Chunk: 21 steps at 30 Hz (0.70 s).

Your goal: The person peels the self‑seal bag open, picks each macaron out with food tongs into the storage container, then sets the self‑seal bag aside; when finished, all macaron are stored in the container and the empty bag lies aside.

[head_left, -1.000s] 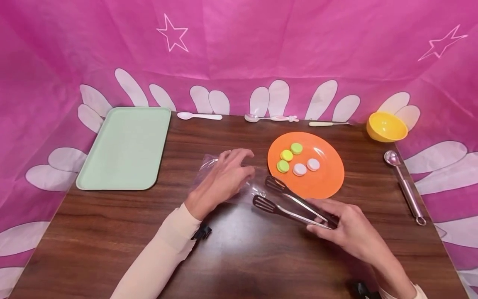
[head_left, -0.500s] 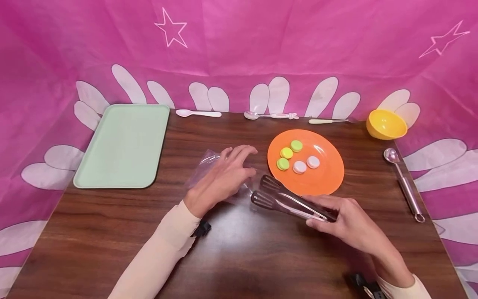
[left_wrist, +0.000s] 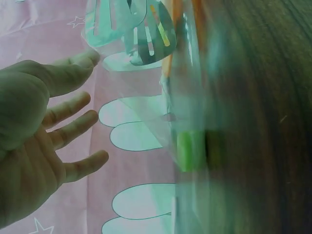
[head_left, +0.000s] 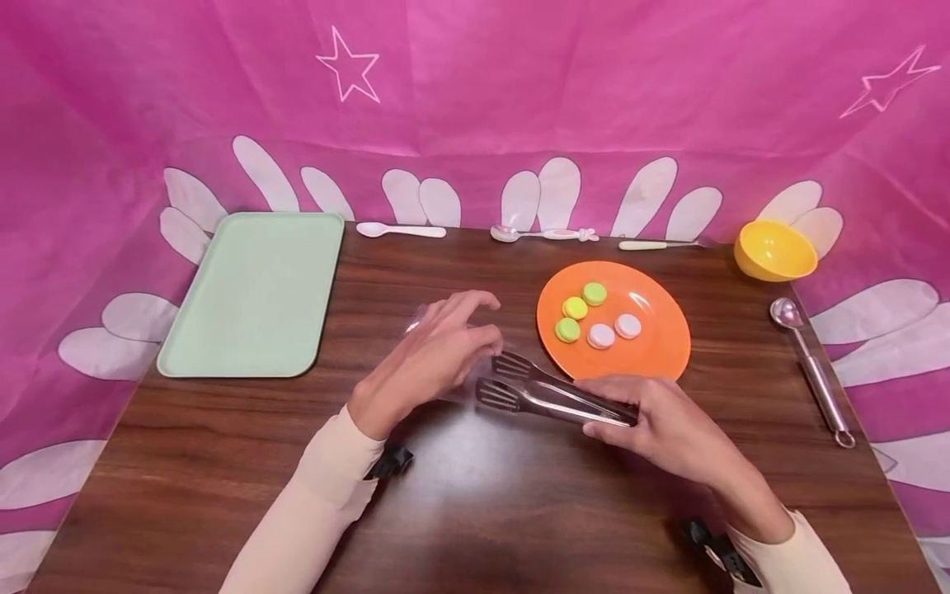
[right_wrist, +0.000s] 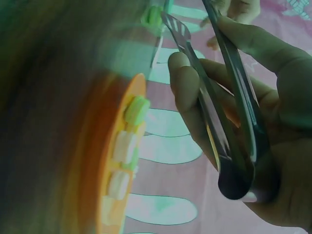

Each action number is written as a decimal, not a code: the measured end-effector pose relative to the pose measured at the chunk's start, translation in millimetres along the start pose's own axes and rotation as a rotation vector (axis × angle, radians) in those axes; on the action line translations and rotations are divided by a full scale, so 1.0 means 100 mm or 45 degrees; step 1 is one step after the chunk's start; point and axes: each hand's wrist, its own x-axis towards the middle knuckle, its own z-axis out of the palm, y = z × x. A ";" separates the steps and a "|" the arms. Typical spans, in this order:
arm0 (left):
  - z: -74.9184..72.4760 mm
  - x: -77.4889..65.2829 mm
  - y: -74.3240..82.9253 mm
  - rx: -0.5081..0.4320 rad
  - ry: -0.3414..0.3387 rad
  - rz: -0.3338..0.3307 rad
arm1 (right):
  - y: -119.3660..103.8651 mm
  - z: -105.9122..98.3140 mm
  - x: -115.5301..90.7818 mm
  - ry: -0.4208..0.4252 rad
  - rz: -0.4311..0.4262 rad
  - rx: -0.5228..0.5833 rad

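Note:
My left hand [head_left: 434, 351] hovers above the table's middle, raising a clear plastic bag [head_left: 463, 388] at its thumb and forefinger tips; the other fingers are spread. The exact pinch is hard to see. In the left wrist view a green toy macaron [left_wrist: 186, 151] lies low, within or behind the film. My right hand [head_left: 660, 425] grips dark slotted tongs [head_left: 552, 396] near their rear end. Their tips point left, beside my left thumb and over the bag. The right wrist view shows no item between the tips. Macarons [head_left: 575, 308] in green, yellow and white sit on the orange plate [head_left: 656, 330].
A pale green tray [head_left: 256, 297] occupies the left. Along the back edge lie a white spoon [head_left: 404, 231], a metal-bowled spoon [head_left: 545, 234] and a thin cream-handled utensil [head_left: 653, 245]. A yellow bowl [head_left: 773, 252] and metal scoop [head_left: 812, 371] are at right.
My right hand has carried the tongs left, bringing their tips up to the left hand and bag. The tongs' arms are closer together than before. My left hand has barely moved.

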 end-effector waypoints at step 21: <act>0.04 0.02 0.01 -0.124 -0.008 -0.036 | -0.05 0.17 0.34 0.012 0.023 -0.002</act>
